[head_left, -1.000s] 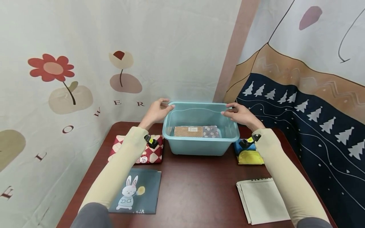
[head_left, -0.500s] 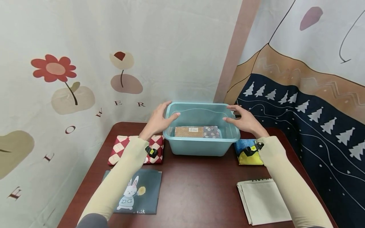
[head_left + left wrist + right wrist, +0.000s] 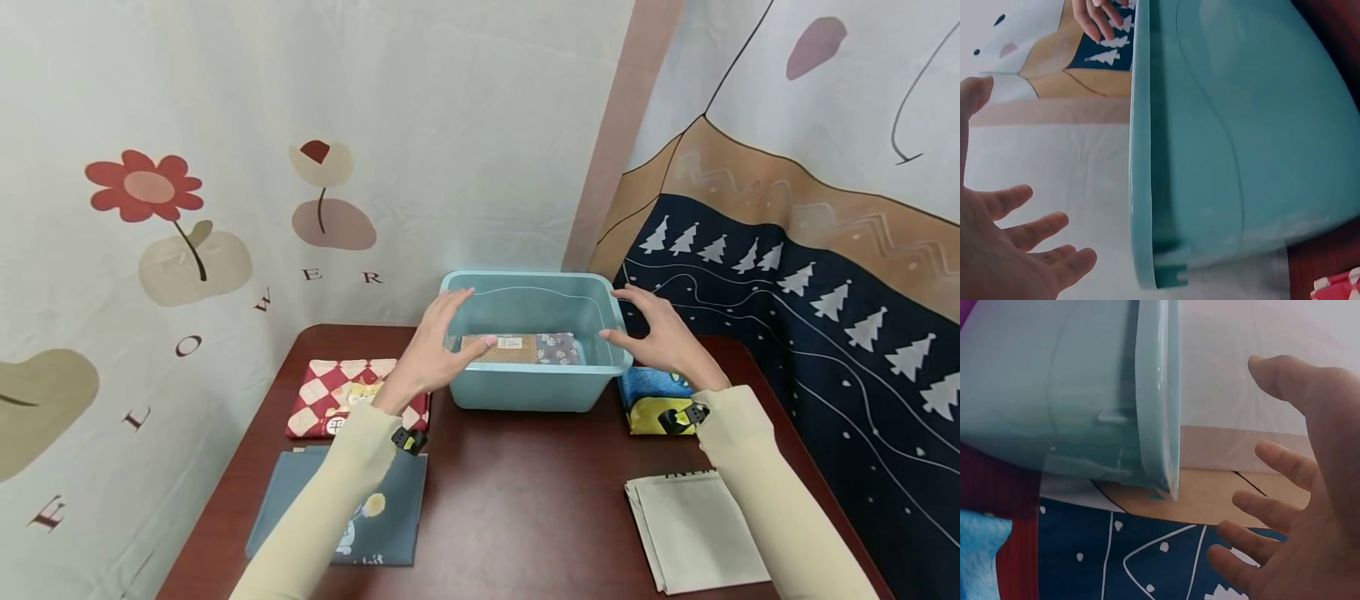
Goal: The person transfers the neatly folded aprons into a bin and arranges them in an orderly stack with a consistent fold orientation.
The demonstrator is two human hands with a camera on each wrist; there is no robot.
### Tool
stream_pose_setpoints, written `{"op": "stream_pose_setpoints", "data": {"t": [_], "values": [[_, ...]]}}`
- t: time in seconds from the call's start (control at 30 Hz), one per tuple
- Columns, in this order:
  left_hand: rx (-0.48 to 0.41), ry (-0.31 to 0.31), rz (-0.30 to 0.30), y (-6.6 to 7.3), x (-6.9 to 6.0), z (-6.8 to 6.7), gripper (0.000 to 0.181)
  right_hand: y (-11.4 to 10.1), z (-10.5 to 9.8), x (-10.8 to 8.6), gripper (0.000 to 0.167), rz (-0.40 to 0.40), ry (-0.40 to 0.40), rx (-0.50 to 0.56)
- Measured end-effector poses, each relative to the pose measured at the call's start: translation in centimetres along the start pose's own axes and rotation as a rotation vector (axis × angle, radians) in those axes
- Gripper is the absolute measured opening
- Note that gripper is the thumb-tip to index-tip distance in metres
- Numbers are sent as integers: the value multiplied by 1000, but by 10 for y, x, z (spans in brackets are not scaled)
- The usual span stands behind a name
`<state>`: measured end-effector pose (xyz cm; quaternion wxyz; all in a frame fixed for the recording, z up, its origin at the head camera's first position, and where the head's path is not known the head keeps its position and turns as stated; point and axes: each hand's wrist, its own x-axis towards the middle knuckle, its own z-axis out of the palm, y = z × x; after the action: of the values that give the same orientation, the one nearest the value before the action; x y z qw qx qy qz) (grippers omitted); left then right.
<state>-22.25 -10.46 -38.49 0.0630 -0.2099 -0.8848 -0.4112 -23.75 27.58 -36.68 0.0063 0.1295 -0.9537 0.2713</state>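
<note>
A light blue plastic basin [image 3: 532,390] stands at the back middle of the table, with a folded brown dotted cloth [image 3: 517,349] and a grey floral cloth [image 3: 557,349] inside. Over its left end is my left hand [image 3: 437,348], fingers spread and holding nothing; the left wrist view shows this hand [image 3: 1016,244] apart from the basin's rim [image 3: 1141,144]. My right hand [image 3: 663,336] hovers at the right end, thumb and fingers apart. In the right wrist view that hand [image 3: 1297,506] is empty, with a gap between it and the rim [image 3: 1159,394].
A red checked packet [image 3: 322,400] and a dark blue-grey rabbit-print piece [image 3: 288,492] lie on the left. On the right are a blue and yellow packet [image 3: 647,414] and a folded cream cloth [image 3: 697,533]. Printed curtains hang behind the brown table [image 3: 517,500].
Both hands have spread their fingers and drawn back toward the front, the right one also moving outward. The basin and the things in it have stayed in place.
</note>
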Motion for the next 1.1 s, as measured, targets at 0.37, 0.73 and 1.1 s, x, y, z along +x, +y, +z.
{"op": "stream_pose_setpoints", "data": {"t": [0.37,0.73,1.1], "values": [[-60,16,91,23,-26,24,84,5,-2,-29,78,20,55,-29],[-192,-16,172,40,-47,47,84,27,-9,-62,81,43,122,18],[-279,-35,237,45,-63,85,81,53,-10,-88,85,149,92,105]]}}
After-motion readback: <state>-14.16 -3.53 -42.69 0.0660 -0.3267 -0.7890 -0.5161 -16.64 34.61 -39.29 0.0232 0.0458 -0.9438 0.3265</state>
